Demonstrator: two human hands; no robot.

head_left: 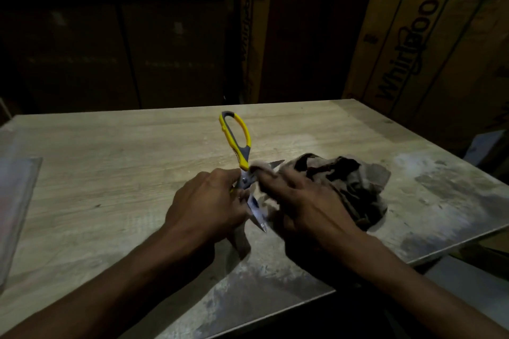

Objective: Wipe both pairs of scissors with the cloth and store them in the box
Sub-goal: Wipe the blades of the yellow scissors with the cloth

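Left hand point(209, 201): fingers curled round the scissors point(239, 146) near the pivot, holding them up off the tabletop point(110, 173) with the blades spread.
Right hand point(297, 198): fingers pressed onto the cloth point(344, 187), folding part of it over the farther blade; how the thumb lies cannot be told.
Scissors: yellow-and-grey handled pair, centre of the tabletop, one handle loop pointing away from the person, the other hidden in the left hand; one blade tip shows beyond the cloth, the other blade points toward the person between the two hands.
Cloth: dark, crumpled, lying mostly just right of the scissors on the tabletop, its near edge gathered under the right hand.
Second pair of scissors: not in view.
Box: not clearly identified; a flat pale object point(16, 215) at the left edge may be it or its lid, too dim to tell.
Background: large printed cartons point(413, 36) stand behind the tabletop.
Progress, as judged: wiping of the first pair is under way; nothing appears stored.
Remaining, as judged: finish this pair, wipe the other, place both in the box.
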